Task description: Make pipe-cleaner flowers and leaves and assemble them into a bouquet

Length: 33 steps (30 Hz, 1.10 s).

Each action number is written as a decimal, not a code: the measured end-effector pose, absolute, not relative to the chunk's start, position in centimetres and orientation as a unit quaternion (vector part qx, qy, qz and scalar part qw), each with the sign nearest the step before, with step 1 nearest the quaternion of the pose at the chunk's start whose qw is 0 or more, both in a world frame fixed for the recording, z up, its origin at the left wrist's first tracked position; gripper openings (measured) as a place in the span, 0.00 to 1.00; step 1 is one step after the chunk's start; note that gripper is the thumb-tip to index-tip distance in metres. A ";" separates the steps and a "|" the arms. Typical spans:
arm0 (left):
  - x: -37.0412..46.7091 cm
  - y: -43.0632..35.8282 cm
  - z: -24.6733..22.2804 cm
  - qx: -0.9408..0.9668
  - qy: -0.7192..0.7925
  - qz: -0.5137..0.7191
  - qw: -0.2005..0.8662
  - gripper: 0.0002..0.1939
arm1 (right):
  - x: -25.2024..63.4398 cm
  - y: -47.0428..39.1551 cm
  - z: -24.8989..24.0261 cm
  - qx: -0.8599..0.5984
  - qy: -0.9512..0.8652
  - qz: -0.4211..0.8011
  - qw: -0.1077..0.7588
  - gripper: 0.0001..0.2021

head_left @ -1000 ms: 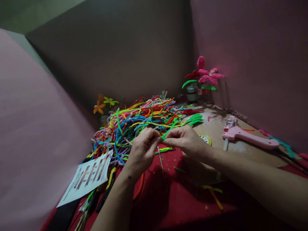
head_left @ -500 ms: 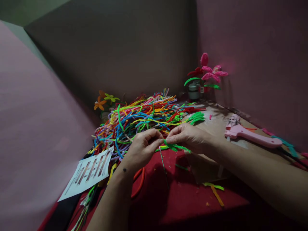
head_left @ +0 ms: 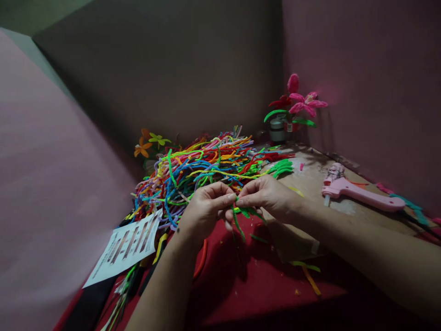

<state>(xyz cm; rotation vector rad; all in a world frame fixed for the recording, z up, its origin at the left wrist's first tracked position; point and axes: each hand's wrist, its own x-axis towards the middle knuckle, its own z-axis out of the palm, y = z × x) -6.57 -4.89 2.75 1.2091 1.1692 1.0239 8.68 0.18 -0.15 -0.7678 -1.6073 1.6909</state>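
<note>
My left hand (head_left: 210, 204) and my right hand (head_left: 263, 197) meet fingertip to fingertip above the red cloth (head_left: 220, 280). Between them they pinch green pipe cleaners (head_left: 245, 213), whose loose ends hang down in several directions. One longer green end points down toward the cloth. The exact spot where the strands cross is partly covered by my thumbs and fingers. Just beyond my hands lies a big tangled heap of pipe cleaners (head_left: 193, 170) in many colours, with a bundle of bent green ones (head_left: 282, 168) at its right.
A pink glue gun (head_left: 361, 193) lies on the board to the right. Behind it, pink pipe-cleaner flowers (head_left: 306, 105) stand by a small grey container (head_left: 277, 130). At left are a printed sheet (head_left: 126, 248) and orange flowers (head_left: 142, 147). Cut scraps (head_left: 311, 279) lie on the cloth.
The green strands have turned in my fingers; one end that pointed right now hangs downward. My fingers have drawn closer together, and more of the left fingers show underneath.
</note>
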 end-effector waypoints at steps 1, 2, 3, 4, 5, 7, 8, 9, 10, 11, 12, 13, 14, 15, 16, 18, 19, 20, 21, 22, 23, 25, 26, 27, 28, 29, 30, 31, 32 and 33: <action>-6.5 -4.8 2.6 0.500 0.484 0.444 0.565 0.08 | 8.7 0.1 -0.2 -0.298 -0.620 0.638 0.346 0.07; -6.4 -4.7 2.4 0.491 0.478 0.454 0.570 0.08 | 8.6 0.1 -0.2 -0.303 -0.627 0.626 0.353 0.07; -6.3 -4.6 2.2 0.483 0.474 0.462 0.573 0.09 | 8.6 0.1 -0.3 -0.306 -0.634 0.613 0.358 0.07; -6.3 -4.5 2.0 0.477 0.471 0.470 0.575 0.09 | 8.6 0.1 -0.4 -0.309 -0.642 0.601 0.362 0.08; -6.3 -4.4 1.9 0.470 0.469 0.477 0.575 0.10 | 8.6 0.1 -0.5 -0.310 -0.651 0.591 0.363 0.09; -6.3 -4.2 1.6 0.458 0.466 0.491 0.577 0.10 | 8.6 0.2 -0.7 -0.305 -0.668 0.578 0.357 0.10; -6.3 -4.1 1.5 0.453 0.466 0.496 0.577 0.11 | 8.6 0.3 -0.8 -0.300 -0.675 0.575 0.351 0.11; -6.3 -4.1 1.4 0.453 0.466 0.499 0.574 0.11 | 8.6 0.3 -0.9 -0.296 -0.680 0.576 0.343 0.12; -6.3 -4.0 1.4 0.459 0.470 0.499 0.565 0.10 | 8.6 0.4 -0.9 -0.293 -0.682 0.581 0.334 0.12; -6.3 -4.0 1.4 0.471 0.479 0.500 0.546 0.09 | 8.6 0.4 -1.0 -0.292 -0.679 0.588 0.329 0.12; -6.2 -4.1 1.4 0.488 0.494 0.502 0.516 0.09 | 8.6 0.4 -1.0 -0.293 -0.670 0.599 0.326 0.11; -6.1 -4.1 1.3 0.507 0.509 0.503 0.479 0.08 | 8.6 0.4 -0.9 -0.293 -0.658 0.613 0.324 0.11; -6.0 -4.1 1.3 0.526 0.525 0.504 0.441 0.08 | 8.5 0.4 -0.9 -0.293 -0.641 0.630 0.324 0.11; -5.8 -4.2 1.2 0.541 0.539 0.506 0.401 0.08 | 8.5 0.3 -0.8 -0.291 -0.622 0.651 0.323 0.11; -5.6 -4.3 1.1 0.556 0.551 0.507 0.360 0.08 | 8.4 0.2 -0.8 -0.286 -0.602 0.673 0.320 0.11; -5.3 -4.5 0.9 0.587 0.572 0.512 0.255 0.07 | 8.3 0.1 -0.8 -0.278 -0.573 0.706 0.309 0.12; -5.2 -4.6 0.7 0.601 0.581 0.514 0.194 0.07 | 8.2 0.0 -0.7 -0.275 -0.568 0.715 0.302 0.13; -5.1 -4.6 0.6 0.610 0.586 0.515 0.140 0.07 | 8.2 -0.1 -0.8 -0.273 -0.567 0.718 0.297 0.13; -5.1 -4.7 0.6 0.613 0.590 0.514 0.111 0.07 | 8.1 -0.1 -0.8 -0.272 -0.570 0.717 0.297 0.12; -5.2 -4.6 0.6 0.609 0.592 0.514 0.120 0.07 | 8.1 -0.1 -0.8 -0.269 -0.574 0.712 0.302 0.11; -5.3 -4.6 0.6 0.597 0.592 0.517 0.164 0.08 | 8.0 -0.1 -0.9 -0.268 -0.579 0.705 0.309 0.10; -5.7 -4.3 0.9 0.557 0.574 0.516 0.306 0.09 | 8.0 0.0 -1.0 -0.269 -0.595 0.686 0.321 0.09; -5.9 -4.2 1.0 0.539 0.561 0.507 0.371 0.10 | 8.0 0.0 -1.0 -0.273 -0.605 0.675 0.323 0.10; -6.0 -4.1 1.2 0.529 0.549 0.495 0.418 0.11 | 7.9 0.1 -1.1 -0.275 -0.616 0.664 0.322 0.11; -6.1 -4.1 1.2 0.527 0.543 0.482 0.441 0.11 | 7.9 0.2 -1.1 -0.277 -0.625 0.656 0.320 0.12; -6.1 -4.0 1.3 0.531 0.546 0.473 0.444 0.12 | 7.9 0.2 -1.2 -0.280 -0.630 0.650 0.320 0.13; -6.1 -4.0 1.2 0.536 0.556 0.468 0.429 0.12 | 7.8 0.2 -1.3 -0.284 -0.631 0.648 0.317 0.14; -6.0 -4.1 1.1 0.543 0.572 0.469 0.397 0.11 | 7.8 0.2 -1.4 -0.290 -0.629 0.650 0.314 0.13; -5.9 -4.1 1.0 0.552 0.589 0.475 0.351 0.11 | 7.7 0.2 -1.5 -0.298 -0.623 0.654 0.308 0.13; -5.7 -4.2 0.9 0.563 0.604 0.482 0.294 0.10 | 7.6 0.1 -1.5 -0.309 -0.615 0.661 0.300 0.13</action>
